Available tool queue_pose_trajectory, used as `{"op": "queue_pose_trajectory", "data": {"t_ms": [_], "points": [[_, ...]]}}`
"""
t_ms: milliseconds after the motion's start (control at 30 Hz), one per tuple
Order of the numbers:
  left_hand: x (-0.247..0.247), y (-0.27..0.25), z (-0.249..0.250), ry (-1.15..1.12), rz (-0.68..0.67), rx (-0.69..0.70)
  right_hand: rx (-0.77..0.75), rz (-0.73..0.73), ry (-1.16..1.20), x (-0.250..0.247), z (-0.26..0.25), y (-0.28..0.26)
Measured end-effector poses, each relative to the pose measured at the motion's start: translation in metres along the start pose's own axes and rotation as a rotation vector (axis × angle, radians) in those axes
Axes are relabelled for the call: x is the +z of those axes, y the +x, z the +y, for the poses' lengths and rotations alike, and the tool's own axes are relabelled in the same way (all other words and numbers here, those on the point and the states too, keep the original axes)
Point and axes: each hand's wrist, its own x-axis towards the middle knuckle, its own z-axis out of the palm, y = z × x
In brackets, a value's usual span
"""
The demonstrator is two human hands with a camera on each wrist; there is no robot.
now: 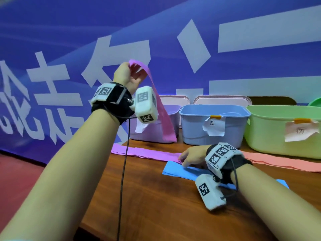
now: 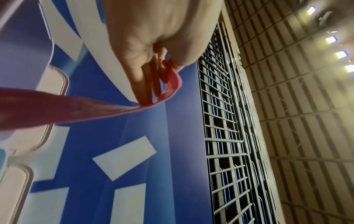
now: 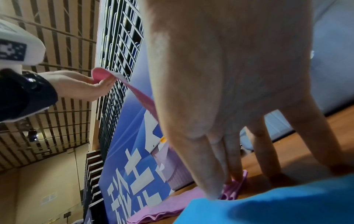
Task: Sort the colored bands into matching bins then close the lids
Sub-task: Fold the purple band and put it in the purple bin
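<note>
We see the left hand (image 1: pixel 125 73) raised, pinching the top of a pink band (image 1: pixel 161 108) that hangs over the purple bin (image 1: pixel 173 119). The right hand (image 1: pixel 192 156) presses straight fingers on the stack of pink bands (image 1: pixel 147 153) on the table (image 1: pixel 156 197), beside the blue band (image 1: pixel 182 171).

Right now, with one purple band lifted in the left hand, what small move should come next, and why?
Probably carry the left hand right and lower the purple band into the purple bin. The band hangs in front of that open bin, while the right hand presses down the purple stack, so nothing else lifts.
</note>
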Motion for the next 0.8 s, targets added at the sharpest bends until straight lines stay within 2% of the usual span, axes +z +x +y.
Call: {"op": "queue_pose_trajectory", "data": {"t_ms": [67,133,233,333,467,533,633,800], "points": [[0.011,-0.014,-0.007,0.062,-0.069,-0.087,-0.024,-0.012,0.05,0.001,0.001,-0.004],[0.018,-0.028,-0.018,0.139,-0.133,-0.155,-0.037,0.026,0.203,0.001,0.006,-0.008],[0.027,-0.045,-0.035,0.217,-0.23,-0.233,-0.008,0.208,0.44,-0.006,0.023,-0.023],[0.043,-0.063,-0.048,0.275,-0.309,-0.297,-0.027,0.393,0.578,-0.022,0.038,-0.046],[0.067,-0.089,-0.067,0.424,-0.392,-0.255,-0.139,0.712,0.746,-0.05,0.045,-0.08],[0.074,-0.101,-0.079,0.43,-0.422,-0.234,-0.187,0.805,0.873,-0.059,0.046,-0.097],[0.076,-0.112,-0.098,0.34,-0.431,-0.246,-0.175,0.848,0.976,-0.064,0.048,-0.118],[0.079,-0.113,-0.119,0.217,-0.389,-0.278,-0.14,0.795,0.845,-0.065,0.061,-0.135]]}}
